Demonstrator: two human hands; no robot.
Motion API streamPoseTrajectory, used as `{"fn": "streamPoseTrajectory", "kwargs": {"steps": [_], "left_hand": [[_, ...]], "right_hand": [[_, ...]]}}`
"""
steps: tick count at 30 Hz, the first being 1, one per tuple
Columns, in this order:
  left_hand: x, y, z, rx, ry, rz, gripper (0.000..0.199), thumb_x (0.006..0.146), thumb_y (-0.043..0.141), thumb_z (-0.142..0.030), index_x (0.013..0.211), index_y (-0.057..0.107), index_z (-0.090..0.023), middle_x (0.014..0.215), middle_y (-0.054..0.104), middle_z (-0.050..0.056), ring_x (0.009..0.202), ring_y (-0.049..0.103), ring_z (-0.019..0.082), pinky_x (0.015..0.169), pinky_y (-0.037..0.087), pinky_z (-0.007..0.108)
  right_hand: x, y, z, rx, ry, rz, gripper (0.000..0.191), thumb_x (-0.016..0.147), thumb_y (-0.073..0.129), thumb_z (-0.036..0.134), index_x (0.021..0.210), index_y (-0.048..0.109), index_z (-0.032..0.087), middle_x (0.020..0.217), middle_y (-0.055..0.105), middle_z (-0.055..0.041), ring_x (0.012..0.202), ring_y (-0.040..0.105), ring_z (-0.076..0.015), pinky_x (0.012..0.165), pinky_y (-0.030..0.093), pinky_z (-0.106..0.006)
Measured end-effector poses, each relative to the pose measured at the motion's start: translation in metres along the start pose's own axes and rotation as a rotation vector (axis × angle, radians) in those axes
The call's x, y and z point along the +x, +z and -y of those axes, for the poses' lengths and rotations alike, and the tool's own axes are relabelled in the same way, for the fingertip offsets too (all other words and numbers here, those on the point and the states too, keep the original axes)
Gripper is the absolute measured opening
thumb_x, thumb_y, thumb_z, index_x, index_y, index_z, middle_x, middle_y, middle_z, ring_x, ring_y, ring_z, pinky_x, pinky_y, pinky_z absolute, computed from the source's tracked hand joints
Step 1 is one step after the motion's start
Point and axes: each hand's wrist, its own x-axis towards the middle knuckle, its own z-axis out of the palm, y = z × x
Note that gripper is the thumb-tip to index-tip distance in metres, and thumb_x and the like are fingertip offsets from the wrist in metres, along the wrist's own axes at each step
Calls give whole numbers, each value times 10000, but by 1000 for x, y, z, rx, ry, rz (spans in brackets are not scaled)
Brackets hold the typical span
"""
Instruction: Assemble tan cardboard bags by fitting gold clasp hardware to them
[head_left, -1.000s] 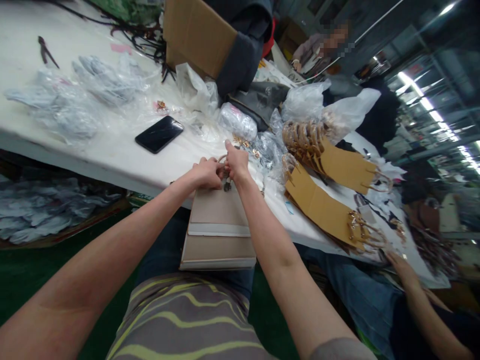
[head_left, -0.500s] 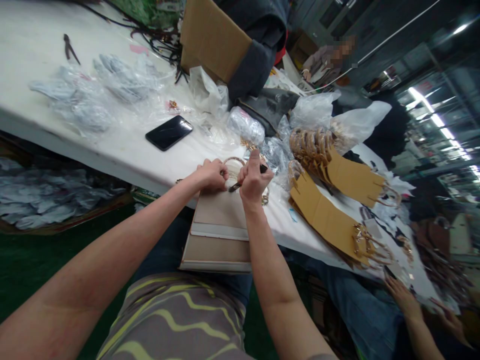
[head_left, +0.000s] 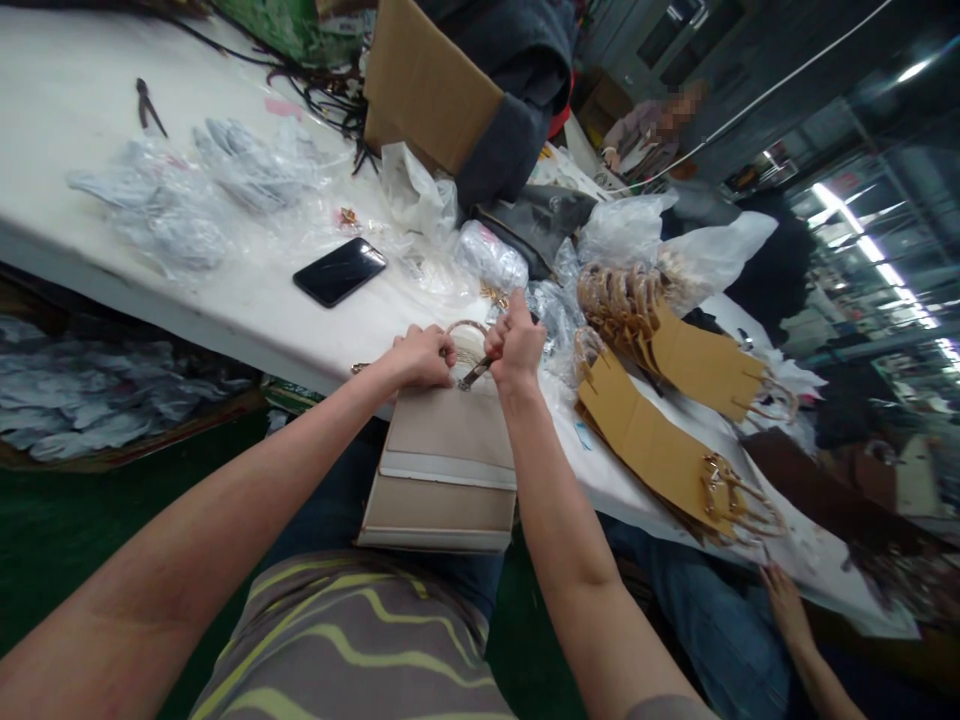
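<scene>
A beige handbag [head_left: 450, 430] lies across my lap, its top edge against the table edge. My left hand [head_left: 424, 357] is closed at the bag's upper left, pinching near a small metal piece at its edge. A curved braided handle [head_left: 466, 325] rises behind, between my hands. My right hand [head_left: 517, 342] is wrapped round a slim hand tool [head_left: 475, 374] with a dark shaft. The tool slants down to the left, its tip at the bag's upper edge beside my left fingers. Its exact kind is hidden by my fist.
A black phone [head_left: 340, 271] lies on the white table [head_left: 247, 300]. Pliers [head_left: 150, 108], plastic-wrapped bundles [head_left: 161, 210] and a cardboard box [head_left: 427, 85] are farther back. Stacked tan bag pieces [head_left: 649, 440] stand right, near a co-worker's hand [head_left: 787, 605].
My right hand has shifted slightly right and tilted, with the tool tip staying near the bag's edge. My left hand keeps its hold. At the right, the co-worker's hand and a dark brown piece have moved.
</scene>
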Motion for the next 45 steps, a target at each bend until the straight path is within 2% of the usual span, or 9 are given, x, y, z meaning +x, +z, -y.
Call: {"fn": "streamPoseTrajectory", "kwargs": {"steps": [6,15,20,26,31,35,38,42,45], "left_hand": [[1,3,1,-19,-7,-19,278,698,856,-287,960,766,-276,1316,691,66,1242,590,375,1071,534,561],[2,7,1,-6,-5,-37,269,694,836,-311,961,798,-308,1329,682,60,1275,573,391,1108,517,571],[3,9,0,-22,-3,-35,251,708,848,-342,951,799,-299,1374,664,65,1315,548,401,1131,498,574],[2,11,2,-54,-5,-47,210,737,842,-315,932,768,-288,1398,667,60,1333,529,388,1156,475,557],[-2,7,0,-14,0,-21,320,746,825,-333,1059,781,-286,1475,653,80,1359,527,402,1165,476,569],[-4,7,-2,-8,-21,-33,287,725,822,-300,1009,785,-285,1440,675,66,1350,542,392,1173,480,578],[-6,8,-4,-10,-35,-55,301,702,830,-283,1000,792,-289,1451,673,61,1355,537,391,1184,478,579],[-10,10,-2,-25,-57,-113,435,741,838,-354,1173,787,-329,1582,570,71,1434,490,388,1211,468,530],[-15,14,2,-13,-51,-158,524,819,799,-403,1335,734,-343,1541,583,103,1440,498,389,1205,473,530]], "right_hand": [[38,6,-9,-30,246,29,607,1070,710,551,737,282,277,544,230,137,410,173,-59,345,175,-216],[33,18,-16,-94,306,41,539,1099,697,471,749,340,267,503,264,139,397,198,-56,342,178,-196],[6,19,-11,-145,95,-5,608,1046,718,593,700,328,281,481,301,103,388,278,-78,335,220,-232],[-55,12,-14,-362,-234,-2,577,1072,603,637,665,418,272,537,417,32,481,458,-136,400,316,-277],[-92,-2,-23,-461,-489,-9,611,1027,688,639,601,473,257,622,477,-2,593,520,-149,502,413,-295],[-76,-18,-13,-219,-367,-73,689,1072,566,713,601,328,271,550,332,45,455,361,-115,418,325,-291],[-54,-33,3,-56,-254,-136,720,1058,598,717,651,194,280,542,200,89,411,228,-91,361,222,-277],[-41,-44,10,-39,-172,-131,698,1036,639,689,682,202,276,552,216,99,423,207,-78,355,206,-251],[-41,-39,6,1,-163,-104,667,1038,641,659,679,230,275,547,228,98,415,225,-80,356,219,-250]]}}
